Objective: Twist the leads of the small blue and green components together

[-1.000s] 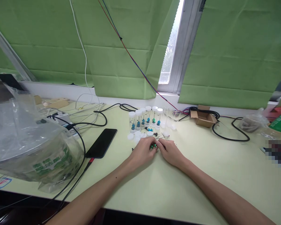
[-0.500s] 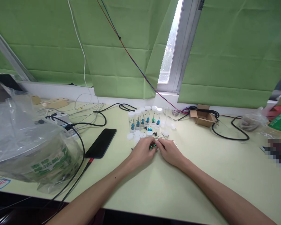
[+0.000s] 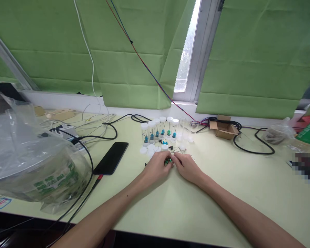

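My left hand (image 3: 157, 167) and my right hand (image 3: 186, 166) rest on the pale green table (image 3: 222, 186), fingertips meeting in a pinch around a small green part (image 3: 168, 160). Just beyond them stands a row of clear vials (image 3: 158, 131) with white caps, each with a blue or green piece inside. Loose white caps (image 3: 151, 149) and small dark bits lie between the vials and my fingers.
A black phone (image 3: 111, 157) lies left of my hands. Black cables (image 3: 90, 162) run past a large clear plastic bag (image 3: 28, 155) at the left. A small cardboard box (image 3: 223, 128) and a cable loop (image 3: 253, 146) sit at the back right, below green blinds.
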The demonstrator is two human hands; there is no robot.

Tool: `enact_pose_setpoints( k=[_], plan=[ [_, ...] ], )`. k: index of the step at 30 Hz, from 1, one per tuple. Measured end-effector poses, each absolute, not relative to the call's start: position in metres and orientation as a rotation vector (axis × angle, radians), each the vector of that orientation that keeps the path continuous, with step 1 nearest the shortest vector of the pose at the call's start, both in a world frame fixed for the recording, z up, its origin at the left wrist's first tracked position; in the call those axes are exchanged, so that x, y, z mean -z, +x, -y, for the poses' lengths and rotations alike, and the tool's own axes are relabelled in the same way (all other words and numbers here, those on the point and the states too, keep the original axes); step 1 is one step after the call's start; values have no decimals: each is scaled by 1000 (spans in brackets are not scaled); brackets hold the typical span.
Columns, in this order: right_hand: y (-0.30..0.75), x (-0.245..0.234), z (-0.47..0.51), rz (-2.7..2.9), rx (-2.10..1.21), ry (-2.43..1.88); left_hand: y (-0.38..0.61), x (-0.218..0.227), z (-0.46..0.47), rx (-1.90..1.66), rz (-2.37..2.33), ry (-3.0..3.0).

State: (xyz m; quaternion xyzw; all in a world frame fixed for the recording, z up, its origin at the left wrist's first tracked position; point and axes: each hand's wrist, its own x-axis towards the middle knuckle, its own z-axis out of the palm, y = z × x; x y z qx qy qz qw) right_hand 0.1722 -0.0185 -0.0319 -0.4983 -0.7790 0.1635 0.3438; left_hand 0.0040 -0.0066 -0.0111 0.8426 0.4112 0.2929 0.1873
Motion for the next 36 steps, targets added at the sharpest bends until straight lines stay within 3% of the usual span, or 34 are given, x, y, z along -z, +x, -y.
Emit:
enact_pose_setpoints(
  k=[36],
  plan=[
    [172,29,19,1992,-462,-1304,5,6,9,-833,-1115,2295]
  ],
)
